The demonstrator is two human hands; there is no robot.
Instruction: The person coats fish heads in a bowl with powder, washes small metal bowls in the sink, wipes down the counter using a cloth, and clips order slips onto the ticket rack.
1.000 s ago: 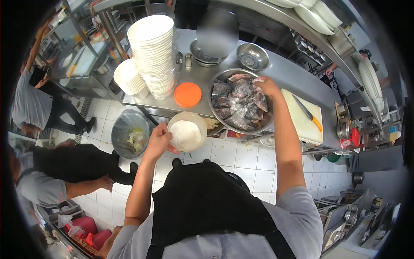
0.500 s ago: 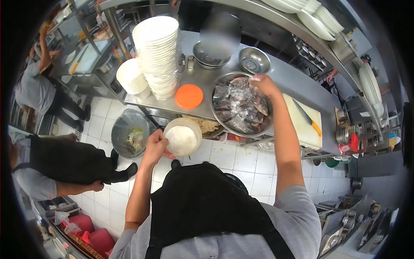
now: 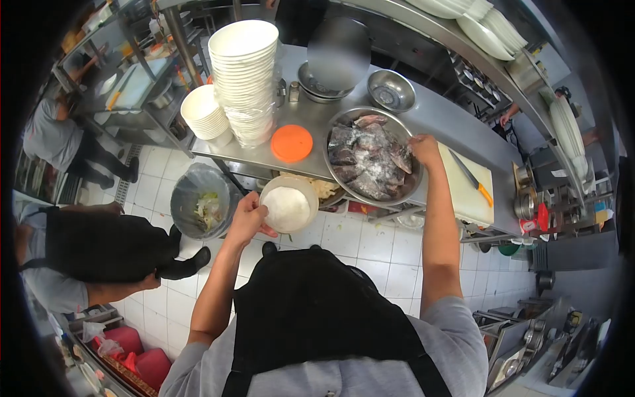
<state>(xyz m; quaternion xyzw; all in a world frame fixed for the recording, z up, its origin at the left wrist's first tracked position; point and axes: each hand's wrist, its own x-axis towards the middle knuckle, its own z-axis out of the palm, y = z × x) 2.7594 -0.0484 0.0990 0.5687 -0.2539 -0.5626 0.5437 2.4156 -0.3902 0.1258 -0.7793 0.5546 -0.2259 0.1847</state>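
The steel table (image 3: 450,119) spans the space in front of the person. Near its front edge stands a wide metal bowl (image 3: 410,184), heaped with what look like dark fish pieces (image 3: 366,159). A cutting board (image 3: 466,202) lies just right of the bowl. The pale tub (image 3: 307,190) is held out before the table's edge by the left hand (image 3: 248,218), its grip clamped on the tub's left side. The right hand (image 3: 425,149) is at the bowl's right rim, fingers bunched; I cannot tell whether its grip is on the rim or anything else. An orange lid (image 3: 292,143) lies on the table, off the tub.

White powder whitens the middle of the heap, while outer pieces look mostly dark, so the coating seems only partly done. Plenty of powder remains in the tub; the pieces' undersides are hidden.
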